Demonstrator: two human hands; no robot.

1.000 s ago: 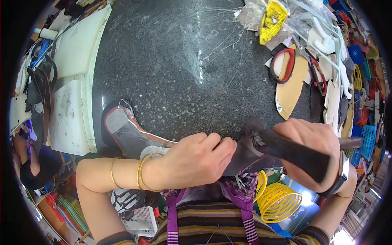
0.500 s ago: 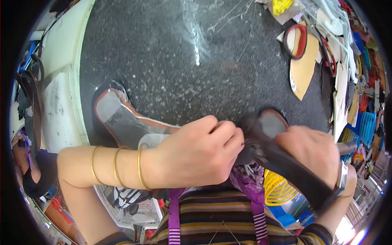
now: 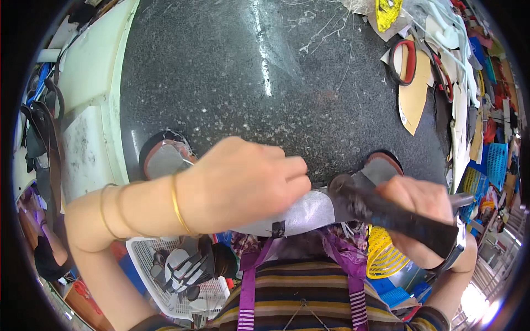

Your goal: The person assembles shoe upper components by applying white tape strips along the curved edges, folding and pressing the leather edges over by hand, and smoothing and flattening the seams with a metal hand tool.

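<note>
A curved shoe-upper piece, dark with a grey lining and reddish-brown edging, lies along the near edge of the black worktop, its two ends bending away from me. My left hand is over its left half, fingers curled and slightly blurred. The fingertips are hidden, so I cannot make out what they grip. My right hand is closed round the handle of a hammer. The long dark hammer head slants over the piece's right part, and the handle end sticks out to the right of the hand.
Red-and-black-handled scissors lie on tan card scraps at the far right. Left of the worktop runs a pale board. A white basket with dark and grey pieces sits below left; a yellow basket is below right.
My left hand has moved left and away from the hammer, uncovering the grey middle of the shoe-upper piece. The hammer stays in my right hand, its head now lower in the picture.
</note>
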